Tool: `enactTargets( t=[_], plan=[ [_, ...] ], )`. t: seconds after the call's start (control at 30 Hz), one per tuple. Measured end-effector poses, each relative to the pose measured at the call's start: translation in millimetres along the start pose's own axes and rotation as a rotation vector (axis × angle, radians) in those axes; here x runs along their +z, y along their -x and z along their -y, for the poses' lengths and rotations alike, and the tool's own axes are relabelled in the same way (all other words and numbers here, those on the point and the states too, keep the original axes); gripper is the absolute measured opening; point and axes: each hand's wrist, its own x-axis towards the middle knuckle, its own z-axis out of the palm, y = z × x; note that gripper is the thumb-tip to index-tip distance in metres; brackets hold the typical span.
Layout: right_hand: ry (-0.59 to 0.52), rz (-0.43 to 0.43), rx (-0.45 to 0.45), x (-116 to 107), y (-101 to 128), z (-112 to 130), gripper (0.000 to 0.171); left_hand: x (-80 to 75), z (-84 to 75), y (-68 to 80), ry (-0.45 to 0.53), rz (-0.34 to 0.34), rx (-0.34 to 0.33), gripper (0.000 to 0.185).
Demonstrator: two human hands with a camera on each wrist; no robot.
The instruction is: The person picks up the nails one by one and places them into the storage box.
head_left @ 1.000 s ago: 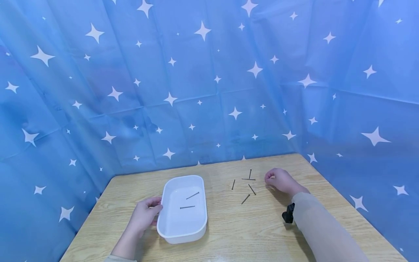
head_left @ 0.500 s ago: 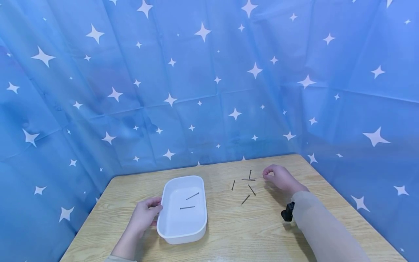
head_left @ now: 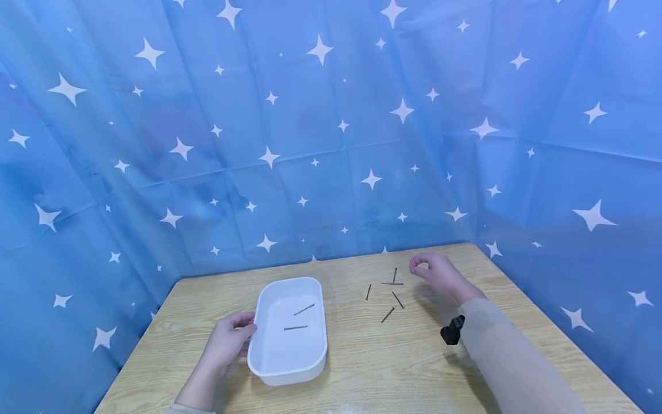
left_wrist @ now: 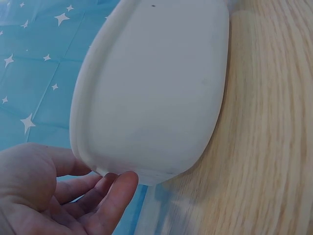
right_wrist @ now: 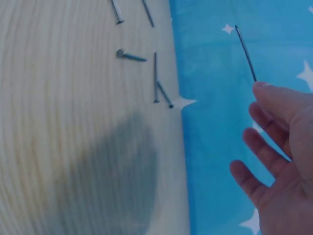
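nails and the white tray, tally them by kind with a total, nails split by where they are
Nails on the table: 5
Nails in the white tray: 2
Nail held in the right hand: 1
White tray: 1
Total: 9

Wood-grain table (head_left: 383, 362) | blue curtain (head_left: 341, 135) behind (white four-pointed stars (head_left: 320, 49))

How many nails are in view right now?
8. Two nails lie in the white tray, five nails on the table beside it, one nail is pinched in the right hand. More could be hidden behind the hands.
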Motion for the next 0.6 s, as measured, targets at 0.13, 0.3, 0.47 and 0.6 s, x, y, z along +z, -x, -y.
enactTargets(
  t=[0.13, 0.3, 0.47, 0.6],
  plan=[
    [0.002, -0.024, -0.043, -1.7, -3.9, 7.9, 0.013, 0.2, -0.8, 0.5, -0.006, -0.001, 0.002, 0.036],
    [-0.023, -0.038, -0.058, -4.5, -6.3, 18.1, 0.014, 0.0, -0.3, 0.4, -0.004, 0.003, 0.003, 0.036],
    [-0.031, -0.04, -0.051, -6.7, -6.1, 23.3, 0.013, -0.4, -0.3, -0.2, -0.006, 0.003, 0.002, 0.036],
    [-0.031, -0.042, -0.057, -6.3, -6.5, 24.8, 0.013, -1.1, -0.7, -0.3, -0.004, 0.004, 0.002, 0.037]
  ],
)
